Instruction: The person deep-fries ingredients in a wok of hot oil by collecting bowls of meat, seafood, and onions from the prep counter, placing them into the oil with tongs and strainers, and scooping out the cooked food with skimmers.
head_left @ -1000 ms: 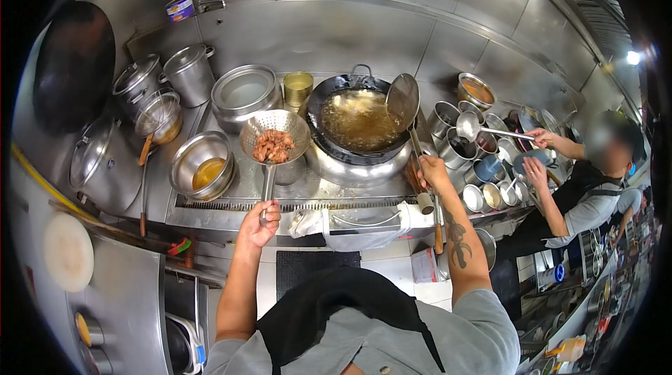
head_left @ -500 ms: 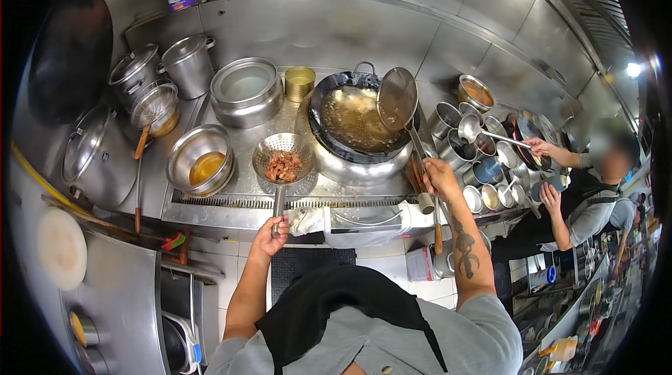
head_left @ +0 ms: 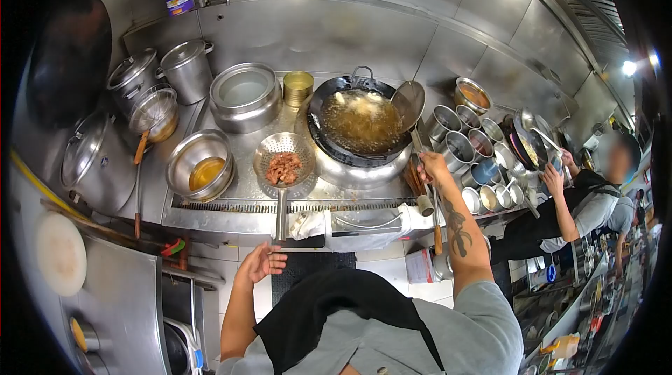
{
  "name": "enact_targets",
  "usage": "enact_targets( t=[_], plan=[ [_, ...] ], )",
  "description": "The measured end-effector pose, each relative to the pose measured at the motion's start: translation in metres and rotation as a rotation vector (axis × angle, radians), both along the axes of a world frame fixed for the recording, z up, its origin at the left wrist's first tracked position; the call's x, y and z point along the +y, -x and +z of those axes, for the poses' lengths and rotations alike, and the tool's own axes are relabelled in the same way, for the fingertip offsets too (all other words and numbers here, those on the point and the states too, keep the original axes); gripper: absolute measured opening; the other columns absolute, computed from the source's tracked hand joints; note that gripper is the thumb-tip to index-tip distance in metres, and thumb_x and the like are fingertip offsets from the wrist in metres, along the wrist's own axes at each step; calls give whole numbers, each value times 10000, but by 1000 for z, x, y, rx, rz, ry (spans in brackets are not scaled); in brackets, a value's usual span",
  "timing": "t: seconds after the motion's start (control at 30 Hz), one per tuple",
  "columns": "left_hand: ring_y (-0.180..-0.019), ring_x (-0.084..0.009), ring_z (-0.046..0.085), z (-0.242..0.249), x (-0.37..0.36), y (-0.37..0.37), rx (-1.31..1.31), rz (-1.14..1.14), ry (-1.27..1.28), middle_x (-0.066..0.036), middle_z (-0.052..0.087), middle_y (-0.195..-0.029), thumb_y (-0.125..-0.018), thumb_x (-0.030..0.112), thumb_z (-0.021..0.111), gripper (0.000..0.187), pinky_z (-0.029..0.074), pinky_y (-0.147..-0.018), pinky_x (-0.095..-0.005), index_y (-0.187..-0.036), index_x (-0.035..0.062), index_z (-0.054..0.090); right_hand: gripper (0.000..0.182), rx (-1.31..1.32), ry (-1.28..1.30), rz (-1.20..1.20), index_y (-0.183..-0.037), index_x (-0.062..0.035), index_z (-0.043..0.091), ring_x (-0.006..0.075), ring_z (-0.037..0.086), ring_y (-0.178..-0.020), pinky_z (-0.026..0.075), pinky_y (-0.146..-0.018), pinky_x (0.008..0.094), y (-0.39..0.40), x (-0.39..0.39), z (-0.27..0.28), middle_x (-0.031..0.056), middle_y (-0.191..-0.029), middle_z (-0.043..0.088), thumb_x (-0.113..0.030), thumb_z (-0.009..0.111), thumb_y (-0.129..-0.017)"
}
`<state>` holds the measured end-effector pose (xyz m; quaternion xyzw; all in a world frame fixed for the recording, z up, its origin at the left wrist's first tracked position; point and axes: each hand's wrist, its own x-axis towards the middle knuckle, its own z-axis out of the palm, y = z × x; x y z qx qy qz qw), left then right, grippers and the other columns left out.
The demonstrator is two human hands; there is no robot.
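My right hand (head_left: 434,167) grips the handle of a mesh skimmer (head_left: 408,103), whose round head sits over the right rim of a black wok (head_left: 323,138). Bubbling oil (head_left: 360,119) fills the wok, with pale pieces of food (head_left: 362,103) near its far side. My left hand (head_left: 263,262) is open, fingers apart, just below the handle end of a perforated ladle (head_left: 282,210) and not holding it. That ladle rests on the stove counter with browned chunks of food (head_left: 283,168) in its bowl.
Left of the ladle stands a steel bowl (head_left: 199,182) of yellow oil, with a large steel pot (head_left: 243,112) and a tin can (head_left: 298,88) behind. Several seasoning containers (head_left: 458,147) crowd the right side. A co-worker (head_left: 581,200) works there at a pan.
My left hand has let go of the perforated ladle and drawn back. The mesh skimmer has lowered toward the wok's right rim. The co-worker's ladle has moved right, toward a pan.
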<state>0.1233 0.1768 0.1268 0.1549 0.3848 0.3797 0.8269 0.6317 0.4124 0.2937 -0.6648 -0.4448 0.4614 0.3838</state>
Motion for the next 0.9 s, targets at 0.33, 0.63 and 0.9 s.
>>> enact_targets(
  t=[0.33, 0.63, 0.9],
  plan=[
    [-738, -248, 654, -119, -132, 80, 251, 99, 378, -207, 637, -996, -940, 398, 461, 451, 558, -645, -360, -1179, 18, 426, 174, 522, 211, 68, -1100, -81, 457, 108, 380, -409, 263, -333, 236, 58, 33, -32, 44, -609, 511, -148, 431, -943],
    [-535, -201, 589, -143, -201, 96, 344, 87, 667, -226, 625, -818, -925, 235, 526, 288, 550, -522, -299, -967, -29, 418, 165, 499, 161, 127, -1077, -67, 461, 102, 386, -368, 235, -287, 216, 98, 23, 1, 53, -597, 523, -177, 417, -963],
    [-500, -120, 522, -99, -158, 70, 558, -291, -75, -129, 622, -757, -891, 241, 596, 277, 490, -463, -244, -866, -16, 495, 224, 166, 67, 65, -1128, -57, 503, 98, 385, -339, 219, -296, 238, 103, -8, 14, 35, -576, 522, -190, 421, -967]
  ],
)
